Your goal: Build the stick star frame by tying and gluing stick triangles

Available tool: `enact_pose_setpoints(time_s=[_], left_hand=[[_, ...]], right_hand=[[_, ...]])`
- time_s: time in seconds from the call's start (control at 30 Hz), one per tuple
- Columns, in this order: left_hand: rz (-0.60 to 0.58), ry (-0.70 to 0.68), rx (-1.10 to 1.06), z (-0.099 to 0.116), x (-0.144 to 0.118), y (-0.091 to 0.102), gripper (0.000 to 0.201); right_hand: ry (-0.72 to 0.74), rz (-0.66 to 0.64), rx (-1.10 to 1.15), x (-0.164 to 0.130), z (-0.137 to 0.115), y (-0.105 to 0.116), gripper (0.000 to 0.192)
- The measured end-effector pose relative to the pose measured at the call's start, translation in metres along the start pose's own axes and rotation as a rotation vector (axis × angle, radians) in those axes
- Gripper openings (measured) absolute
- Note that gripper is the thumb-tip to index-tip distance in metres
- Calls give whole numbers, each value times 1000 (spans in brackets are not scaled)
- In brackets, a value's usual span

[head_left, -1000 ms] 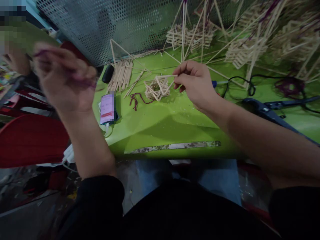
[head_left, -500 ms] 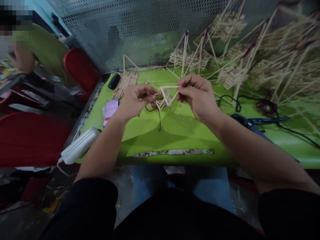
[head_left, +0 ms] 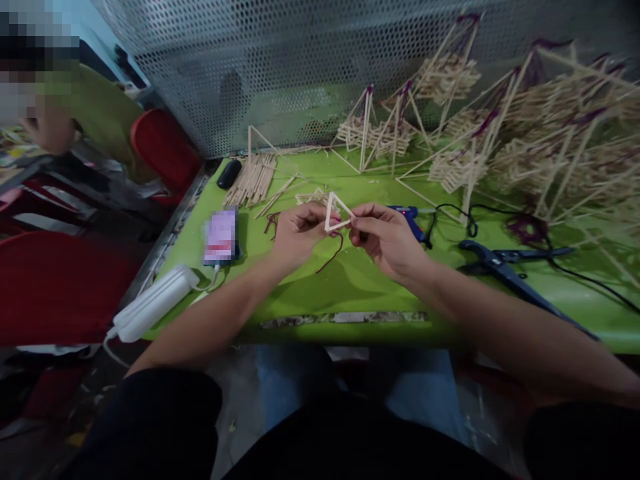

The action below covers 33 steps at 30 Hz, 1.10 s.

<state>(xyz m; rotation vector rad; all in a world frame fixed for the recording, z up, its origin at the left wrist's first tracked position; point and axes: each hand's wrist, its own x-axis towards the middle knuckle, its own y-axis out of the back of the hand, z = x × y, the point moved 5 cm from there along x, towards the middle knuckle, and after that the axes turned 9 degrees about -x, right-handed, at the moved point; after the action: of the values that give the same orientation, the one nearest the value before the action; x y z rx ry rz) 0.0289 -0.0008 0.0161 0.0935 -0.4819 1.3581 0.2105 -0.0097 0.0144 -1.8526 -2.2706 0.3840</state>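
- Stick triangle (head_left: 337, 214) held above the green table (head_left: 310, 280), between both hands; light, stiff, probably fragile at its glued corners
- Left hand (head_left: 299, 233) pinches its left side, with dark red string (head_left: 331, 257) dangling; right hand (head_left: 387, 237) pinches the right corner

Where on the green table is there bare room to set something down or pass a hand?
The widest bare patch of the green table lies in front of the left hand and right hand, back to the near edge. A smaller one sits between the phone and the left hand. The far right is crowded with stick frames, cable and blue pliers.
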Motion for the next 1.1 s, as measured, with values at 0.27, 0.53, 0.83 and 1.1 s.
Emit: enact_pose_setpoints(time_s=[0.27,0.53,0.83,1.1], left_hand=[[-53,-42,94,1,-10,-1,26],[-28,-54,82,3,-11,-3,30],[53,-44,111,-2,-10,0,33],[23,53,113,-6,-8,-2,15]], right_hand=[[-13,74,44,1,10,6,28],[65,51,-71,1,9,5,29],[631,85,-834,-23,-13,2,27],[693,16,-899,-18,-14,-2,10]])
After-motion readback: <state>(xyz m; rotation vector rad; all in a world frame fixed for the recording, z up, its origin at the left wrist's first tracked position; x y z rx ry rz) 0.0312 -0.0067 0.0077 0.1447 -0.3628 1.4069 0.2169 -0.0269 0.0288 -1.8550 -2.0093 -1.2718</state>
